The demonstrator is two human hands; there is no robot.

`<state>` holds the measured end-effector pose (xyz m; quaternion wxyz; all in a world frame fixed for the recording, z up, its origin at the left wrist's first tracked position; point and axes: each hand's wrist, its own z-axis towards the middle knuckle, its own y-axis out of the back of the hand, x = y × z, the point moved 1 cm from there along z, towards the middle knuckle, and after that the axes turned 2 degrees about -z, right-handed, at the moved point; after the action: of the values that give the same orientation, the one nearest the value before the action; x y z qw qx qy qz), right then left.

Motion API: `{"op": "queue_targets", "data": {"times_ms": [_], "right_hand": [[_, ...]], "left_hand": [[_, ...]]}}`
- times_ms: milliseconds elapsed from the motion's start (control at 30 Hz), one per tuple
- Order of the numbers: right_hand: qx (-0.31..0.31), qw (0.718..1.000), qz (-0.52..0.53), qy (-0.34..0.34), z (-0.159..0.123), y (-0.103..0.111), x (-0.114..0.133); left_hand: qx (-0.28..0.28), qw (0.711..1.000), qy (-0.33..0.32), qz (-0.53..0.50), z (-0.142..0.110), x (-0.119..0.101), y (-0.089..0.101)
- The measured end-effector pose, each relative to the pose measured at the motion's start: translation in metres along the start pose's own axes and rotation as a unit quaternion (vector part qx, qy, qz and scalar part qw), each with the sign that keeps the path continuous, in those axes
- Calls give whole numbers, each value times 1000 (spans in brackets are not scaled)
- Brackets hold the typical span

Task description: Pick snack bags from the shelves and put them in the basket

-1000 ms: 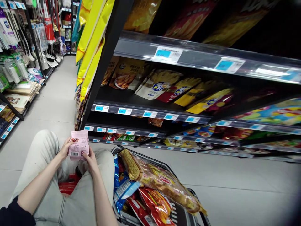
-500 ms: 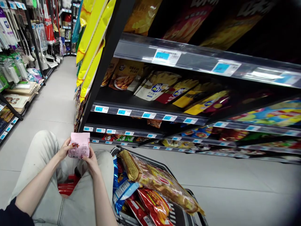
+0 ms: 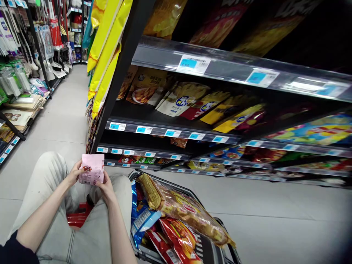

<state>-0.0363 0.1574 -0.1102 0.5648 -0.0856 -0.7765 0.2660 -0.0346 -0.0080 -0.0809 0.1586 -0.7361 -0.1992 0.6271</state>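
A small pink snack packet (image 3: 92, 169) with printed text and a barcode is held up between my two hands, above my knees. My left hand (image 3: 73, 173) grips its left edge, thumb across the front. On the lower right, my right hand (image 3: 105, 185) pinches the packet, its thumb near the bottom edge. Beside my right leg stands a shopping basket (image 3: 192, 190) filled with snack bags. Among them are a long clear-and-gold bag (image 3: 187, 209), a red bag (image 3: 180, 238) and a blue bag (image 3: 141, 220).
Shelves (image 3: 170, 128) of bagged snacks rise ahead and to the right, with price tags along their edges. Yellow bags (image 3: 107, 55) hang at the shelf end. Across the aisle floor (image 3: 57, 121) stands a rack of household goods (image 3: 24, 88). Something red (image 3: 78, 218) shows between my legs.
The view has shifted very slightly, so everything sits a little further left. Both hands keep the same hold on the pink packet.
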Motion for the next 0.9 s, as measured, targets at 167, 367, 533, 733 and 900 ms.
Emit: {"op": "queue_targets", "data": {"times_ms": [167,367,533,733,900], "right_hand": [[4,1000,2,-7,-1,0,1],[-9,999,-3,-31,-3,0,-1],[-19,998,-4,-53,-2,0,-3],[-30,998,-2,-59,-1,-1,-4],[-28,998,-1,-59,-1,-2,-3]], "left_hand": [[-7,1000,4,0,1,0,-1],[-50,999,17,12,6,5,1],[-83,996,39,15,10,8,4],[-98,993,56,13,11,8,4],[-108,992,68,12,11,7,3]]}}
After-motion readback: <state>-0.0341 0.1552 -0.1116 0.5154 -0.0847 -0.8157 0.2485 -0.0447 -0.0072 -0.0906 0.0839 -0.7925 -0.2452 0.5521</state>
